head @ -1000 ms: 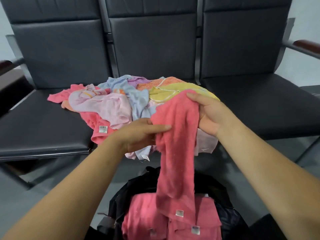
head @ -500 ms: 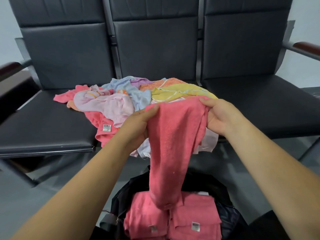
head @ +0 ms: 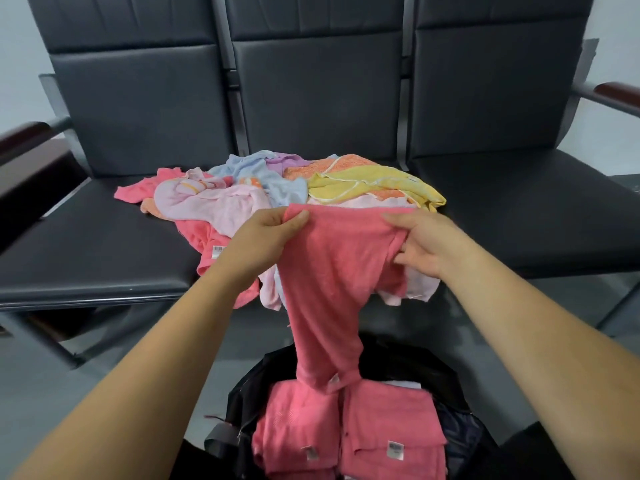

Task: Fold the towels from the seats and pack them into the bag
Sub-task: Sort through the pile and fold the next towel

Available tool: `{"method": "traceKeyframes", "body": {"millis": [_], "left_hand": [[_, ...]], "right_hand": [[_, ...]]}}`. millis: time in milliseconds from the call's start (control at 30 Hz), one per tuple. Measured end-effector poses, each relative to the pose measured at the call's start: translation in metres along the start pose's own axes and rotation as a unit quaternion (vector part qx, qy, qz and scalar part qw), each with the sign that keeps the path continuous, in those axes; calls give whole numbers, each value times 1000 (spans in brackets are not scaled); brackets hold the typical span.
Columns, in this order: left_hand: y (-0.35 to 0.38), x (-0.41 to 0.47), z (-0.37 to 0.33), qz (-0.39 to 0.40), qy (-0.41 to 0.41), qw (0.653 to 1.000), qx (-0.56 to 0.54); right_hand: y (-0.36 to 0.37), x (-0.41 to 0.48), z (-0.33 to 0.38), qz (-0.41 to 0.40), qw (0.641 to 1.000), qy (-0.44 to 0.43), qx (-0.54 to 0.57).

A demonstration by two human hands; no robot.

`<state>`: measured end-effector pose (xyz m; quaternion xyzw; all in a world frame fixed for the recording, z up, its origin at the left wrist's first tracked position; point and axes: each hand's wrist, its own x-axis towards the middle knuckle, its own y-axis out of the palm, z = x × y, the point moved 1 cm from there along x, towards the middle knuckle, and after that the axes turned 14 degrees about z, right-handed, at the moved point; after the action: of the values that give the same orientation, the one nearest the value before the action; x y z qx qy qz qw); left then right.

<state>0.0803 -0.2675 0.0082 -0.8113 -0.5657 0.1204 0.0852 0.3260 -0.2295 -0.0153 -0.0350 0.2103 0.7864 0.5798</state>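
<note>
both hands, left hand (head: 266, 239) and right hand (head: 424, 242), fingers pinching the pink towel (head: 332, 271) above the bag (head: 450, 379).

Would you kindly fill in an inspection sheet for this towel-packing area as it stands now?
Surface: black padded seats, three in a row; the pile lies across the left and middle ones.
Job's things: loose towel pile in pink, blue, purple, orange and yellow; pink towel held up unfolded, its lower end reaching over the bag; black bag open in front of the seats, with two folded pink towels side by side inside.
Clutter: nothing seen.
Grippers: left hand pinches the pink towel's top left corner; right hand grips its top right corner.
Cables: nothing seen.
Surroundings: brown armrests at both ends, grey floor, pale wall.
</note>
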Motion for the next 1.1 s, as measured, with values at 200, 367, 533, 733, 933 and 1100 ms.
{"method": "traceKeyframes", "body": {"millis": [200,367,533,733,933,1100], "left_hand": [[6,-1,3,10,-22,993,-119],[8,4,-4,-16,-27,934,-356],[-4,5,2,63,21,934,-352],[-16,8,8,-14,58,982,-178],[-15,8,18,-55,1,998,-1],[-10,9,14,-53,-43,983,-169]], "right_hand": [[4,-1,0,4,995,-32,97],[12,-6,-3,175,983,44,27],[15,-3,-16,240,967,46,-73],[8,2,-3,110,991,-80,-10],[5,-2,1,30,993,-106,-35],[11,-4,2,63,995,-27,69]]}}
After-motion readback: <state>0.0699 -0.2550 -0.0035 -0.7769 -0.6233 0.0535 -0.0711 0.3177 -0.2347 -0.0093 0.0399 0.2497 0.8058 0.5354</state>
